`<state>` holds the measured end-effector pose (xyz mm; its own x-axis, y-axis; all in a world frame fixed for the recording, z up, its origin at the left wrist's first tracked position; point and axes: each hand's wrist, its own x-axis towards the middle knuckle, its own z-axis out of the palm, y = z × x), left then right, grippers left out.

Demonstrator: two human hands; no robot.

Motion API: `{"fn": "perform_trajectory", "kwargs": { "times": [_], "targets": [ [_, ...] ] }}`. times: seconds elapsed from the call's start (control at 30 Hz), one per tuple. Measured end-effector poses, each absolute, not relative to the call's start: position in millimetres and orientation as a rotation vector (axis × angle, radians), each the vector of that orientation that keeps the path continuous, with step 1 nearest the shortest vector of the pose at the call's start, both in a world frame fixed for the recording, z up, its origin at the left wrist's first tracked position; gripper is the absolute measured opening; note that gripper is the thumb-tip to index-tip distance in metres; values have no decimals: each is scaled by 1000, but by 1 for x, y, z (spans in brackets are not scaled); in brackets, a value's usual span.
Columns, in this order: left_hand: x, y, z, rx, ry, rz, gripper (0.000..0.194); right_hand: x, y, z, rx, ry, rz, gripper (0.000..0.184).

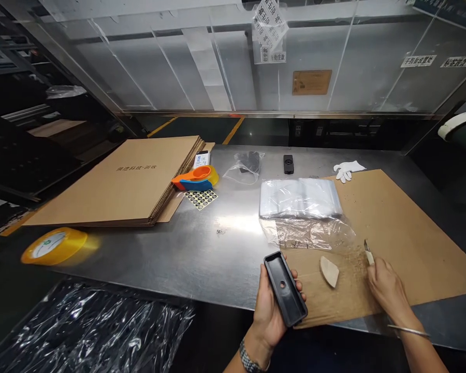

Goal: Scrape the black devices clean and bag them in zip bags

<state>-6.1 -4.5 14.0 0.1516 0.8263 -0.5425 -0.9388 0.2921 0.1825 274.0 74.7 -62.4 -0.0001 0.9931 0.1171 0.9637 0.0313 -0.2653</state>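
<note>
My left hand (270,313) is wrapped round a black rectangular plastic case (285,290), its hollow side facing up and a small hole in its middle. It is held tilted over the table's front edge. On the right, my right hand (386,287) grips a small craft knife (368,252) by its pale handle, blade pointing away over the cardboard sheet (411,243). Between my hands a pale wedge-shaped piece (329,272) lies on the cardboard. Just beyond it rests a stack of clear plastic bags (301,198).
Flattened cardboard boxes (116,181) are piled at the left. Near them are an orange and blue tape dispenser (196,178), a sticker sheet (201,199) and a yellow tape roll (56,246). A small black device (288,164) and a white glove (347,170) lie at the back.
</note>
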Motion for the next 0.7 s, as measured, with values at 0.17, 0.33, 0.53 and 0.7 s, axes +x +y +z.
{"fn": "perform_trajectory", "kwargs": {
  "times": [0.17, 0.33, 0.53, 0.7],
  "targets": [
    [-8, 0, 15, -145, 712, 1359, 53, 228, 23, -18, -1708, -2014, 845, 33],
    [-9, 5, 20, -98, 733, 1413, 51, 170, -25, 34, -1295, -2094, 1700, 39],
    [-10, 4, 24, -86, 784, 1468, 51, 154, -27, 34, -1161, -2221, 1363, 33],
    [-10, 3, 24, -56, 831, 1517, 53, 150, -31, 30, -1298, -2224, 1393, 35]
  ]
}}
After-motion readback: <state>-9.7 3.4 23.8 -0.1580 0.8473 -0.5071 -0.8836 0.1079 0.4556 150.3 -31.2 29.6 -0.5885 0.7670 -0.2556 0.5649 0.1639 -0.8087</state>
